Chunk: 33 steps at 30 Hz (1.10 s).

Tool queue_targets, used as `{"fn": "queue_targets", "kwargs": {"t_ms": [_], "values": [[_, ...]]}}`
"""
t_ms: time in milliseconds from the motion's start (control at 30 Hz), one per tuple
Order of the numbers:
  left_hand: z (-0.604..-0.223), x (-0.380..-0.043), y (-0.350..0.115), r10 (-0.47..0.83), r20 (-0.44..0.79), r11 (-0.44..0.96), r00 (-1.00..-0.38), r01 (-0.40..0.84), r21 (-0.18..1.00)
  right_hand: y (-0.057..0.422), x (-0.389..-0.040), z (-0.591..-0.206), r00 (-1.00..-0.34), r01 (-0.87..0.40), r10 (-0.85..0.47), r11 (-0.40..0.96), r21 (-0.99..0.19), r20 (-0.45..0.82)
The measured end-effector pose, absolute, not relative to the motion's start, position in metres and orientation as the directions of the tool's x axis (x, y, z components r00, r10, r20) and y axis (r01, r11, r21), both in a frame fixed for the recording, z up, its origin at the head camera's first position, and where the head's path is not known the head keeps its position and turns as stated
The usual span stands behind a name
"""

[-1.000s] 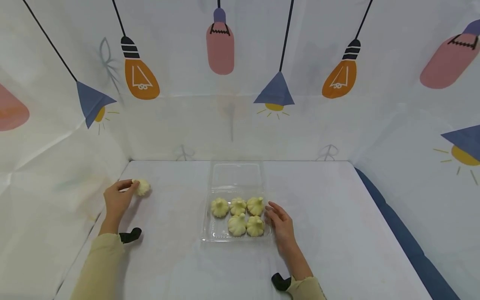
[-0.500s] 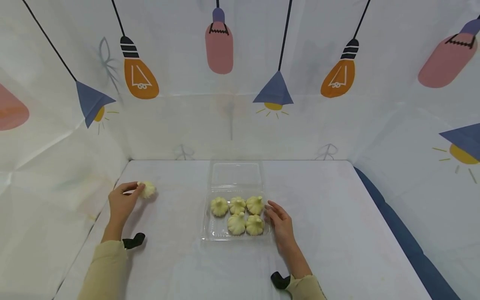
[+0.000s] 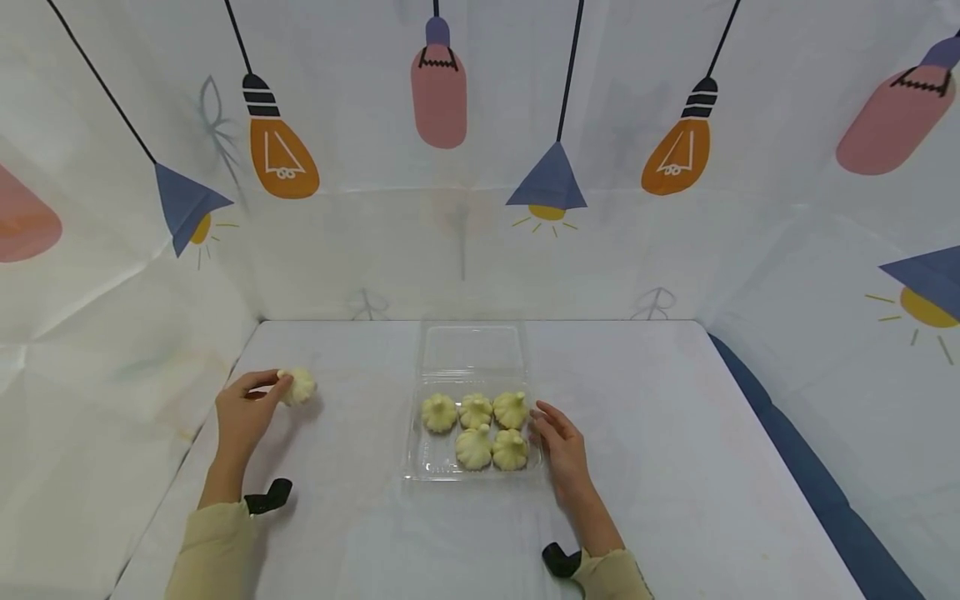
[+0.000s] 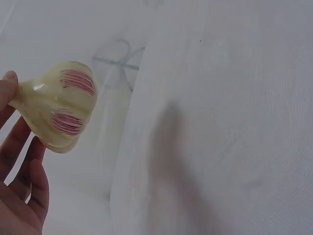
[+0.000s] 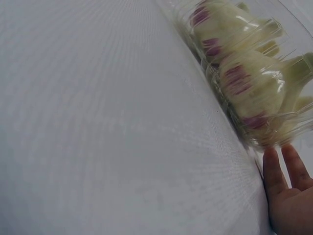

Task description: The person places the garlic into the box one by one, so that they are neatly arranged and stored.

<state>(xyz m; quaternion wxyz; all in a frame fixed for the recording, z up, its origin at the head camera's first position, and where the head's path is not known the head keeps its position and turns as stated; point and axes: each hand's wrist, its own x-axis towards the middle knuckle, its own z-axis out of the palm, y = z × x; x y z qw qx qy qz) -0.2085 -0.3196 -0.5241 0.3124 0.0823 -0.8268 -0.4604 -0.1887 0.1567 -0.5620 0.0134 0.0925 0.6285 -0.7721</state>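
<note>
My left hand (image 3: 243, 417) pinches a garlic bulb (image 3: 302, 387) by its stem, above the left part of the table. In the left wrist view this garlic bulb (image 4: 61, 105) is pale cream with purple streaks, its stem between thumb and fingers. My right hand (image 3: 562, 450) rests beside a clear plastic box (image 3: 431, 467), fingertips against its right side. The right wrist view shows the fingers (image 5: 274, 169) fairly straight, touching the box wall. Several garlic bulbs (image 3: 475, 448) sit inside the box in two rows, and the near-left spot holds none.
The box's clear lid (image 3: 472, 348) lies folded back toward the far edge of the white table (image 3: 637, 400). White cloth walls (image 3: 360, 242) with printed lamps stand behind and at both sides. Dark blue fabric (image 3: 810, 467) shows along the right edge.
The left hand, with the garlic bulb, has moved a little to the right and nearer, slowing in the last half second. The right hand and the box stay in place.
</note>
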Motion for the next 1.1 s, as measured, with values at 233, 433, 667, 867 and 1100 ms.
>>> {"fn": "queue_targets", "kwargs": {"t_ms": [233,433,667,867,1100], "values": [[-0.511,-0.196,-0.305,-0.365,0.456,0.581,-0.812,0.184,0.793,0.158,-0.189,-0.563,-0.984,0.137,0.089,-0.199,-0.970,-0.157],[-0.505,-0.183,-0.290,-0.331,0.459,0.584,-0.824,0.203,0.786,0.157,-0.188,-0.563,-0.981,0.148,0.090,-0.213,-0.966,-0.170],[-0.502,-0.175,-0.271,-0.226,0.505,0.580,-0.833,0.302,0.757,0.157,-0.188,-0.564,-0.982,0.145,0.086,-0.213,-0.966,-0.167],[-0.501,-0.168,-0.256,-0.144,0.521,0.597,-0.841,0.346,0.724,0.157,-0.188,-0.563,-0.981,0.150,0.091,-0.207,-0.967,-0.172],[-0.497,-0.163,-0.240,-0.082,0.565,0.600,-0.821,0.413,0.686,0.156,-0.188,-0.560,-0.980,0.153,0.094,-0.203,-0.967,-0.175]]}}
